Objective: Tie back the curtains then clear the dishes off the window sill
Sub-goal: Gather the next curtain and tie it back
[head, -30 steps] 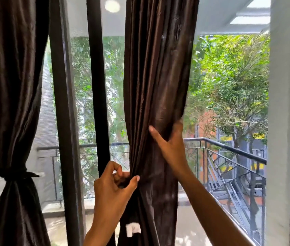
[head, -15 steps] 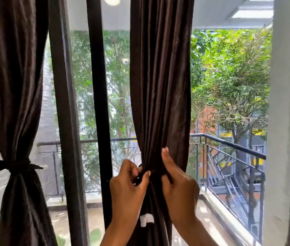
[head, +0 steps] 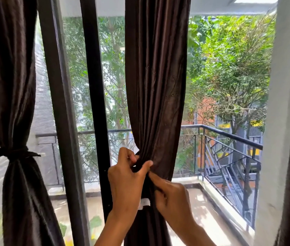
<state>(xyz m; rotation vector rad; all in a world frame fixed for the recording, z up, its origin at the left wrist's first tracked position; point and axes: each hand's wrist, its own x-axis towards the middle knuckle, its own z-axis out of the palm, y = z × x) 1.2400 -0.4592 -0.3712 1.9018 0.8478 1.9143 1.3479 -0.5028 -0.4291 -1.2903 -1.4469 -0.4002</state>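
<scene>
Head view shows the left curtain (head: 16, 86) tied, both hands (head: 147, 185) pinching the middle curtain (head: 156, 86) gathered, untied; no dishes visible.

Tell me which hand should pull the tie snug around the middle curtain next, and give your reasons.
Probably the right hand: its fingers reach into the folds just below the cinch. The left hand already pinches the gathered middle curtain and looks needed to keep the bundle together.
</scene>
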